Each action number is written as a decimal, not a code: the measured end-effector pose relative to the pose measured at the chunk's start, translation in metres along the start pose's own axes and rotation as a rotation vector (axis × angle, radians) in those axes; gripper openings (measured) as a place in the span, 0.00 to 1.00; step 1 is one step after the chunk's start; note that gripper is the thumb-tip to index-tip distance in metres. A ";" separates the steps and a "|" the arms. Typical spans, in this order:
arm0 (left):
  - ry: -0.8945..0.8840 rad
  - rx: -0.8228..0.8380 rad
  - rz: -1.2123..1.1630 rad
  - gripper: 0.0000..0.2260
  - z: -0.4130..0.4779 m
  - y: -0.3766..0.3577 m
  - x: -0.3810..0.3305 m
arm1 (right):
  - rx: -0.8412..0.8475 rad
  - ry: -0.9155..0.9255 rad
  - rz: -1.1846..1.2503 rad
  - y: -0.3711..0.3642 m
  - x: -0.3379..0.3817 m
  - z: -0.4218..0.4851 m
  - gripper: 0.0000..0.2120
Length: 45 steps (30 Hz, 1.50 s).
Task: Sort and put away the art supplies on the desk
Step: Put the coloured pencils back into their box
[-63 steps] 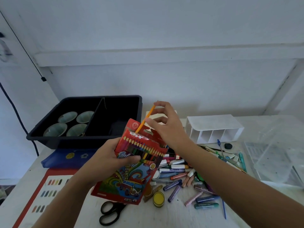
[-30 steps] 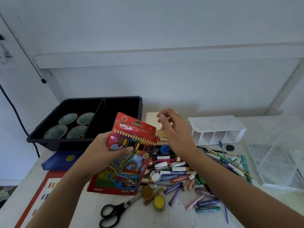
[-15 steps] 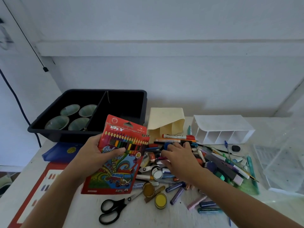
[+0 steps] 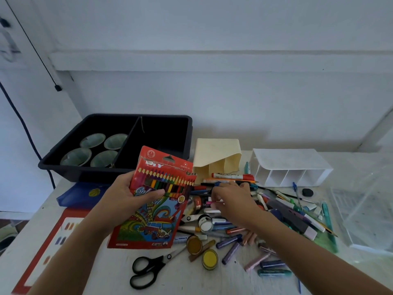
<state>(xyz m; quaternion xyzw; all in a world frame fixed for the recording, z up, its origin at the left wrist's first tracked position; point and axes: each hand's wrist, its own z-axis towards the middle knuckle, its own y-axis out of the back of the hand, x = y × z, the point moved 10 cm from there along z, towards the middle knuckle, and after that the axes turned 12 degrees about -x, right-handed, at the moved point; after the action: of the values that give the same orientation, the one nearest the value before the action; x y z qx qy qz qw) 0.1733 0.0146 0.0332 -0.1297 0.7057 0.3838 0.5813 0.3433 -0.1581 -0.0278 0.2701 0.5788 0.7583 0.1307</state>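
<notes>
While we hold to sorting across the white desk [image 4: 102, 273], the coming move turns on the loose pile of pens and crayons [image 4: 230, 241], which spreads to the right of the coloured-pencil box [image 4: 161, 209] and directly under our right arm. The box stands tilted above the desk's near left part, its long axis running up and slightly away from us, with its top edge leaning toward the pile. Our left hand [image 4: 127, 194] grips the box by its upper left edge, thumb laid across the printed front and fingers wrapped behind. Our right hand [image 4: 232, 202] is the nearer one to the pile, palm down, fingers bent onto a slim pink stick [image 4: 212, 202]. That stick lies roughly crosswise, its left end pointing at the box just beside it. Whether the fingertips have closed on it, we cannot tell.
</notes>
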 end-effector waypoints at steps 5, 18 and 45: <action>0.003 0.011 -0.013 0.17 0.000 0.001 -0.002 | -0.167 0.001 0.175 0.045 0.007 -0.001 0.05; -0.062 0.154 0.070 0.18 -0.010 -0.030 -0.038 | -0.218 0.212 0.397 0.134 0.078 0.033 0.15; -0.080 0.219 0.042 0.19 -0.028 -0.048 -0.051 | -0.365 -0.050 0.540 0.157 0.047 0.046 0.22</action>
<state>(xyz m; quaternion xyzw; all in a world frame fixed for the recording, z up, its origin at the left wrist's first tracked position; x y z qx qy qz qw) 0.1980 -0.0499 0.0620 -0.0354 0.7221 0.3214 0.6115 0.3486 -0.1434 0.1412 0.4045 0.3376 0.8499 -0.0146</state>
